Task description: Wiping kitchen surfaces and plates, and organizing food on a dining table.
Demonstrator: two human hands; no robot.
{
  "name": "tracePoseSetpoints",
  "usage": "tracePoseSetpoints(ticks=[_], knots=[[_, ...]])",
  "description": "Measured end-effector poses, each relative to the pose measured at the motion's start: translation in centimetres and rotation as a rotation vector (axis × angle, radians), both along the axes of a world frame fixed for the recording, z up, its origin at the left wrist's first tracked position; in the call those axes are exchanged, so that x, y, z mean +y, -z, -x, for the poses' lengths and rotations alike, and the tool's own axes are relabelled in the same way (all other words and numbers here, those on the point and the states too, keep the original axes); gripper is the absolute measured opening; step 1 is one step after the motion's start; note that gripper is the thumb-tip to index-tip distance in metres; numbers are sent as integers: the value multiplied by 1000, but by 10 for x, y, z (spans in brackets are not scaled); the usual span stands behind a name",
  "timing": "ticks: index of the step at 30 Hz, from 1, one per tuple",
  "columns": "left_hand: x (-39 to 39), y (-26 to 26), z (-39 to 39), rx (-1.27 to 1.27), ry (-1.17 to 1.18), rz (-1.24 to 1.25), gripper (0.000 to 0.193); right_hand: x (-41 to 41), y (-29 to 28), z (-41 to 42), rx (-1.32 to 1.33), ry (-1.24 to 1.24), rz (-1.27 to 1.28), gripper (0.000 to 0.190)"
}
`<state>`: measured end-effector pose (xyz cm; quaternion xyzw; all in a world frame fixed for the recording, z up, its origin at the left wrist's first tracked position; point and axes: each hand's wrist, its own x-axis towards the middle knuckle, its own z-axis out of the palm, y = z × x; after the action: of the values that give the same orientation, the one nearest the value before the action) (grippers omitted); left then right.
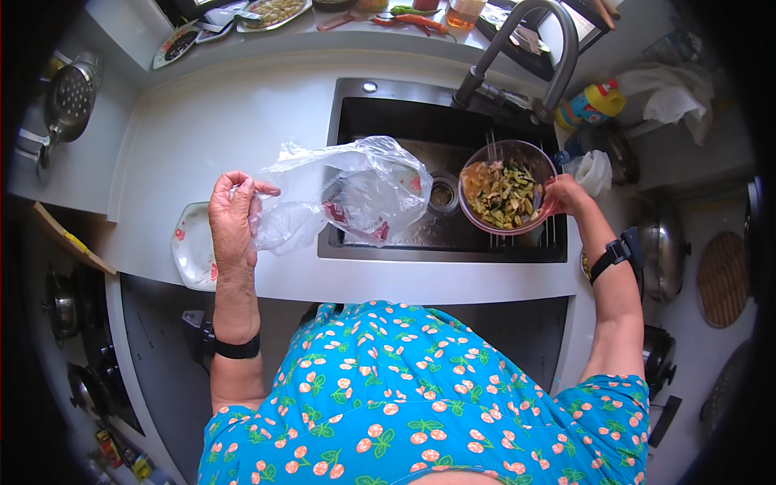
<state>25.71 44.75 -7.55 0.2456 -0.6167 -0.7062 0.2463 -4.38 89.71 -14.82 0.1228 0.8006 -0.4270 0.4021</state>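
Note:
Pinched in my left hand (pixel 235 212) is the edge of a thin clear plastic bag (pixel 379 194) with some red printing. The bag spreads rightward over the left part of a dark sink (pixel 397 115), its mouth gaping. A floral plate shows faintly through the plastic. My right hand (pixel 562 195) grips the right rim of a clear bowl (pixel 526 151), over the right side of the sink. Chopped greenish-brown vegetables (pixel 506 200) and some brownish liquid sit in the bowl, which looks slightly tilted. Partly behind my left hand lies a white floral plate (pixel 189 254) on the counter.
A grey faucet (pixel 567 48) arches over the sink's back right. Beside it stand a yellow-and-blue bottle (pixel 591 106) and a white plastic bag (pixel 591 173). Dishes, peppers (pixel 418 23) and a jar (pixel 465 12) line the windowsill. A perforated ladle (pixel 71 100) hangs at left.

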Motion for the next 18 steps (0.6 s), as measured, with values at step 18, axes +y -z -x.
tracePoseSetpoints(ticks=[18], knots=[[-1,4,1,-14,-6,-12,5,-8,2,7,60,-2,-47,13]])
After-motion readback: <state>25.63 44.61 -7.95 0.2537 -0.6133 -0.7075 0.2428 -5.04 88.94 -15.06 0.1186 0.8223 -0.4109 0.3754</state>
